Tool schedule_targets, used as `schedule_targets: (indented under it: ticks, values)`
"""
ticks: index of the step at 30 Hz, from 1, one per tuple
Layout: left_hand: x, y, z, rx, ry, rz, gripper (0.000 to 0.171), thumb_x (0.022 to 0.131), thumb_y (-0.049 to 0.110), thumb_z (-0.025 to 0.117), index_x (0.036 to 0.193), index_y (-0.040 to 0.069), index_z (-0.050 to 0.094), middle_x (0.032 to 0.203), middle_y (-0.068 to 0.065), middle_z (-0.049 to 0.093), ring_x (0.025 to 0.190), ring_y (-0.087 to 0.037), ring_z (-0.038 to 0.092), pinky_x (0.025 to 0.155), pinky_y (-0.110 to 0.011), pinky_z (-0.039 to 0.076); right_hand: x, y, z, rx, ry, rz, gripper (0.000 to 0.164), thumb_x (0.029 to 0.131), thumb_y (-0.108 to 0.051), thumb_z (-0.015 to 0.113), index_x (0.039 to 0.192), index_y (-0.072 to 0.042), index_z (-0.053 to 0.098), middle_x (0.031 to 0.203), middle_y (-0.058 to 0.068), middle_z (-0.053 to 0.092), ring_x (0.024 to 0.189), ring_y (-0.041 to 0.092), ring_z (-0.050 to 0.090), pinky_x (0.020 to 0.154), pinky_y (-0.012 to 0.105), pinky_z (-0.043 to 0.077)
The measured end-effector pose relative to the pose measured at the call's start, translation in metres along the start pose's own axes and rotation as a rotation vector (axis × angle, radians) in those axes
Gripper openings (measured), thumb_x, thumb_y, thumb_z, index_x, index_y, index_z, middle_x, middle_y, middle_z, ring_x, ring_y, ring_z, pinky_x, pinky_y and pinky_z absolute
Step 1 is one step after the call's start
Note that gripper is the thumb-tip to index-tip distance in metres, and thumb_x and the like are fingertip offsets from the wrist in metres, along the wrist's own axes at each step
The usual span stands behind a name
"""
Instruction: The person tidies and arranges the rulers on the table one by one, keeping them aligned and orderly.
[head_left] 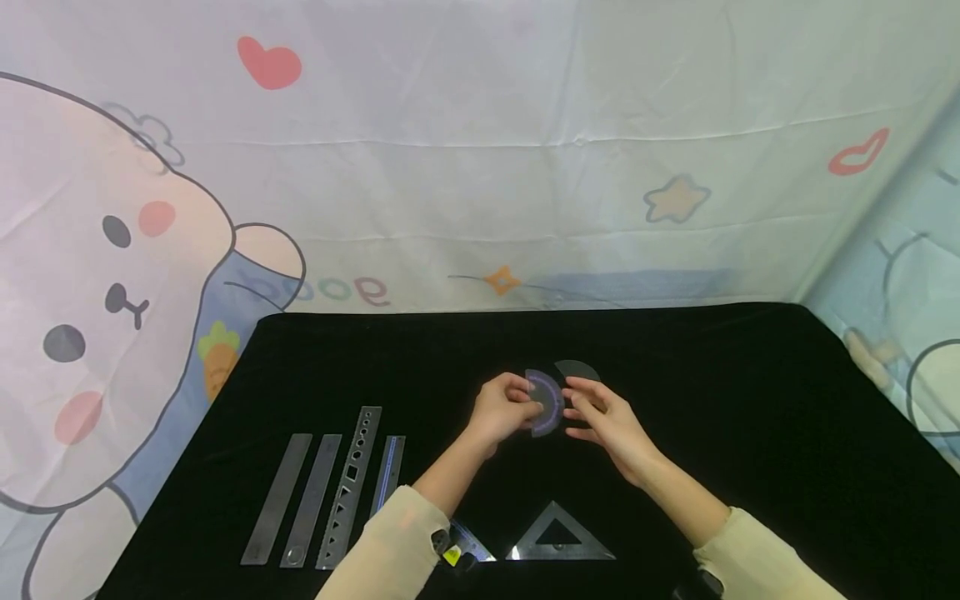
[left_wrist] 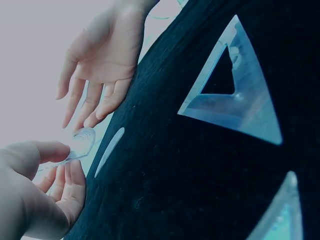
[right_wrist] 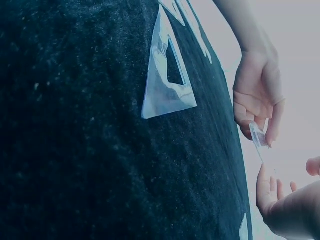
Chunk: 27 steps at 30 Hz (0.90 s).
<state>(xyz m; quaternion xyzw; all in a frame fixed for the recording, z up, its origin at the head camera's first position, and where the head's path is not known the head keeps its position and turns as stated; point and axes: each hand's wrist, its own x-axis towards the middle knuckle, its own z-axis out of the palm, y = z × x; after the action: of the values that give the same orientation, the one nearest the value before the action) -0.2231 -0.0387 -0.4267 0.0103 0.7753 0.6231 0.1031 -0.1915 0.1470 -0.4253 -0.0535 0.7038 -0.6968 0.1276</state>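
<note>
Above the far middle of the black-covered table, my left hand (head_left: pixel 498 414) pinches a clear protractor (head_left: pixel 553 402) with a bluish curved band between thumb and fingers. The protractor is upright, its curved edge to the right. My right hand (head_left: pixel 613 423) is beside that edge with fingers spread and slightly bent; the right wrist view shows its fingertips near the protractor, and I cannot tell whether they touch. Behind the right hand, a second clear rounded piece (head_left: pixel 576 368) lies partly hidden on the cloth. A clear triangle set square (head_left: pixel 592 550) lies nearer to me, below the hands.
On the left lie two plain rulers (head_left: pixel 277 500) (head_left: pixel 312 500), a stencil ruler with cut-out shapes (head_left: pixel 349 487) and a ruler with blue markings (head_left: pixel 388 468). Another set square (head_left: pixel 472 543) is partly covered by the left sleeve. A printed curtain (head_left: pixel 480 167) hangs behind the table.
</note>
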Motion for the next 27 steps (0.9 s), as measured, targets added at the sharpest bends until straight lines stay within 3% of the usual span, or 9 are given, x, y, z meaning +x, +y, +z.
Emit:
schedule_targets:
  ticks: [8, 14, 22, 27]
  values:
    - [-0.01, -0.001, 0.0, -0.072, -0.066, 0.027, 0.023, 0.079, 0.006, 0.067, 0.099, 0.003, 0.055, 0.088, -0.009, 0.065, 0.073, -0.016, 0.064, 0.065, -0.027, 0.056, -0.004, -0.001, 0.003, 0.018, 0.043, -0.022, 0.05, 0.096, -0.03, 0.047, 0.137, -0.003, 0.034, 0.133, 0.017, 0.043, 0.112, 0.025, 0.051, 0.089, 0.029, 0.05]
    - [-0.02, 0.0, 0.004, -0.114, -0.097, 0.053, 0.024, 0.079, 0.004, 0.067, 0.098, 0.0, 0.055, 0.088, -0.012, 0.064, 0.071, -0.017, 0.064, 0.065, -0.03, 0.057, -0.009, -0.002, 0.008, 0.033, 0.084, 0.016, 0.048, 0.096, -0.026, 0.048, 0.134, 0.0, 0.035, 0.127, 0.017, 0.042, 0.107, 0.021, 0.053, 0.088, 0.031, 0.051]
    - [-0.029, 0.002, 0.01, -0.159, -0.095, 0.031, 0.027, 0.078, 0.004, 0.067, 0.1, 0.0, 0.052, 0.089, -0.01, 0.06, 0.071, -0.016, 0.065, 0.067, -0.03, 0.057, -0.019, -0.002, 0.012, 0.058, 0.033, 0.085, 0.047, 0.094, -0.025, 0.052, 0.131, -0.001, 0.035, 0.12, 0.016, 0.046, 0.106, 0.022, 0.057, 0.088, 0.037, 0.051]
    - [-0.031, 0.001, 0.013, -0.193, -0.098, 0.024, 0.03, 0.079, 0.003, 0.067, 0.103, -0.002, 0.05, 0.09, -0.011, 0.06, 0.071, -0.016, 0.065, 0.068, -0.03, 0.057, -0.021, 0.0, 0.014, 0.053, 0.03, 0.095, 0.043, 0.093, -0.019, 0.054, 0.126, 0.0, 0.036, 0.106, 0.011, 0.054, 0.095, 0.019, 0.059, 0.083, 0.034, 0.053]
